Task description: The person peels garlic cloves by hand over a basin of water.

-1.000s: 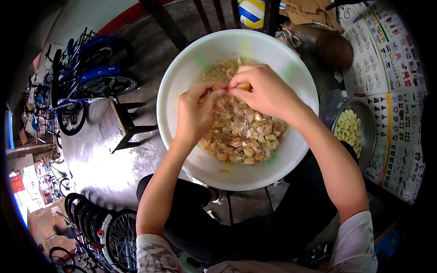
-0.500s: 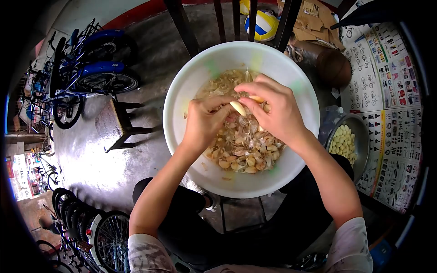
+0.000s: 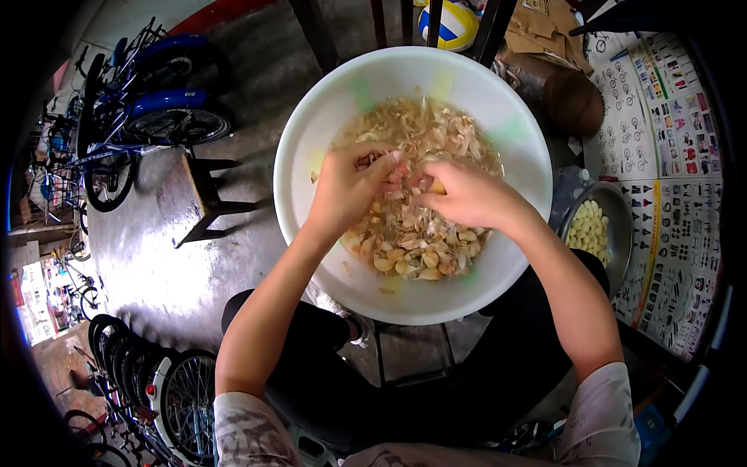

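Note:
A wide white basin [image 3: 307, 257] holds water with garlic cloves [image 3: 412, 261] and loose papery skins [image 3: 455, 128] in it. Above its middle, my left hand [image 3: 348, 183] is closed with thumb and fingertips together; what lies in them, if anything, I cannot make out. Close beside it, my right hand [image 3: 475, 194] has its fingers curled round a garlic clove [image 3: 437, 187], of which a yellowish part shows. The fingertips of both hands nearly meet. To the right, a metal bowl [image 3: 620, 241] contains peeled cloves [image 3: 589, 232].
A dark wooden stool [image 3: 191, 198] stands left of the basin, with blue-fendered bicycles [image 3: 167, 109] beyond it. A dark-railed chair back [image 3: 315, 35] and a volleyball [image 3: 451, 27] are behind the basin. A printed poster sheet [image 3: 677, 257] lies at the right.
The hands have drawn slightly apart and lower. The pale clove that showed between the fingertips is no longer visible there. The right hand has turned, back upward. The view has shifted a little.

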A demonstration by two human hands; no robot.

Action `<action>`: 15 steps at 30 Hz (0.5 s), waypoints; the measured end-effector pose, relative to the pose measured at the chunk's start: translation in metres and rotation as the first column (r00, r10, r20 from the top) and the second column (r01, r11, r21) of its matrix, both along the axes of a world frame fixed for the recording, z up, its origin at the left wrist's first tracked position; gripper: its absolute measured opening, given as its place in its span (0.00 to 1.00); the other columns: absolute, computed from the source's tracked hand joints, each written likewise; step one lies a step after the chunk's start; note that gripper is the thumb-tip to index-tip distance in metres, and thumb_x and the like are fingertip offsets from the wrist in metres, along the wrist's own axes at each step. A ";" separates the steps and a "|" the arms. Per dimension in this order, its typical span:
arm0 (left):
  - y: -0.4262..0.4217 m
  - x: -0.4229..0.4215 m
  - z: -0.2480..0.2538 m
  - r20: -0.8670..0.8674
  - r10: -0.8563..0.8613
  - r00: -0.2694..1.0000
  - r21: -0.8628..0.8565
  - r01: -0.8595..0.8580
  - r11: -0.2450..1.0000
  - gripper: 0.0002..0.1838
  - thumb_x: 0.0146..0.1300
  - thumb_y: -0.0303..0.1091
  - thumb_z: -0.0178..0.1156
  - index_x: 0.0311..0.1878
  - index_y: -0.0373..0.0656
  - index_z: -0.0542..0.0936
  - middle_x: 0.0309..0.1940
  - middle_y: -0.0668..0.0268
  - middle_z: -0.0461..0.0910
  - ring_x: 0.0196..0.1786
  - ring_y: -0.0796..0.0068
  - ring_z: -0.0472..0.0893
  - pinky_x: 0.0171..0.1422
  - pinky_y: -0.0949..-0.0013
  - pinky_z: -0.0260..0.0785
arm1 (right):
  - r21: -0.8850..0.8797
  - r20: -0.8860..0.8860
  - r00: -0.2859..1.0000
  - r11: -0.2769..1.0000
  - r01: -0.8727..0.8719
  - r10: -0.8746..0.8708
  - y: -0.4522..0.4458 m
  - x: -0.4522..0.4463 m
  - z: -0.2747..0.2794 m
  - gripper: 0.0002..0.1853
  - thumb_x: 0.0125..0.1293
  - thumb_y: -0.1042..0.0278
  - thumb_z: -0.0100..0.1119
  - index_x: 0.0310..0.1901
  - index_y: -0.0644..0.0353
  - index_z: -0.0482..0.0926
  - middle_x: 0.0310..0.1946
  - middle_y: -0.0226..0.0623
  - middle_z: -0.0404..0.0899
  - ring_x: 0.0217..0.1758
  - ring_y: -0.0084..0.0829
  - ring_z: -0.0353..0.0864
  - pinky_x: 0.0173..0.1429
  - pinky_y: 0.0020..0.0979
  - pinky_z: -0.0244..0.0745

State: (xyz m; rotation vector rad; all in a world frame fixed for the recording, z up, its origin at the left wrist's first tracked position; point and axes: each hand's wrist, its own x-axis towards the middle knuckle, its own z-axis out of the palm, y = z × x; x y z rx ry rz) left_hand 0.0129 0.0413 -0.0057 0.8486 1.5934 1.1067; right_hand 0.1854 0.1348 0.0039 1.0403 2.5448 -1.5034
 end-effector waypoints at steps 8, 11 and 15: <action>0.000 -0.018 -0.028 -0.763 -0.181 0.621 -0.004 0.276 0.961 0.12 0.66 0.25 0.57 0.52 0.38 0.81 0.38 0.55 0.83 0.41 0.56 0.83 0.48 0.63 0.77 | 0.302 0.223 0.973 0.945 -0.122 0.054 0.008 0.000 -0.040 0.07 0.63 0.72 0.60 0.35 0.60 0.87 0.36 0.43 0.86 0.42 0.44 0.86 0.49 0.42 0.80; 0.004 -0.022 -0.041 -0.904 -0.158 0.398 -0.023 0.324 0.946 0.21 0.64 0.27 0.58 0.62 0.44 0.75 0.47 0.54 0.78 0.50 0.53 0.80 0.54 0.59 0.77 | 0.359 0.251 0.967 0.923 -0.135 0.044 -0.005 -0.013 -0.043 0.07 0.63 0.69 0.64 0.33 0.61 0.88 0.37 0.46 0.86 0.42 0.45 0.86 0.50 0.42 0.79; 0.002 -0.020 -0.023 -0.937 -0.328 0.122 -0.279 0.309 0.909 0.32 0.62 0.35 0.64 0.70 0.50 0.68 0.57 0.54 0.74 0.63 0.57 0.74 0.56 0.56 0.77 | 0.447 0.518 0.855 0.838 -0.313 0.044 -0.014 -0.023 -0.056 0.09 0.68 0.65 0.63 0.35 0.57 0.90 0.38 0.54 0.85 0.43 0.42 0.88 0.49 0.43 0.80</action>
